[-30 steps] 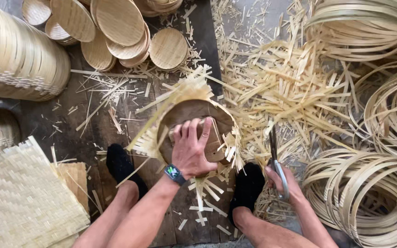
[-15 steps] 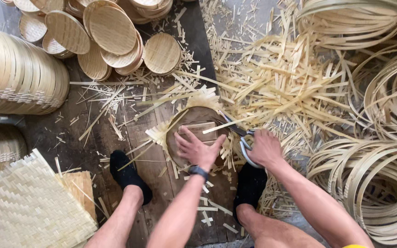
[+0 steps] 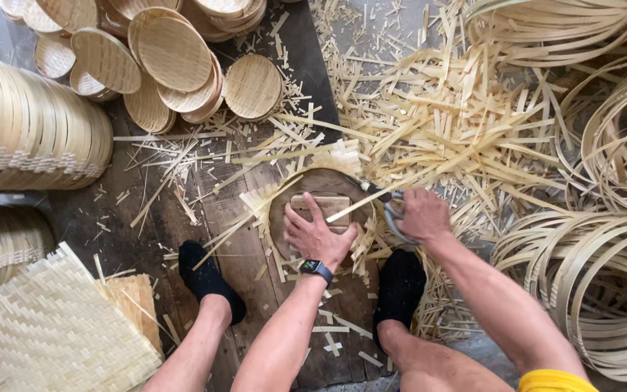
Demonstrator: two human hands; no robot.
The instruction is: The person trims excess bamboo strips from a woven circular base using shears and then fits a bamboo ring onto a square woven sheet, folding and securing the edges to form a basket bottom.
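Pressing flat, fingers spread, the left hand (image 3: 316, 234) pins a round woven mat on its wooden form (image 3: 322, 210) to the floor between both feet. Right hand (image 3: 421, 215), at 3 o'clock, grips scissors (image 3: 384, 204), closed around the handles. Risk: blades near the fingertips; loose strips (image 3: 444, 131) could snag the cut.

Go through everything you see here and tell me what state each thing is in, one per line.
Left hand: flat, pressing the round wooden form.
Round wooden form: lying on woven bamboo, fringe sticking out around it.
Right hand: closed on the scissors.
Scissors: blades at the form's upper right edge.
Finished woven discs: trimmed, heaped.
Bamboo hoops: piled loose.
Woven mat: untrimmed, flat.
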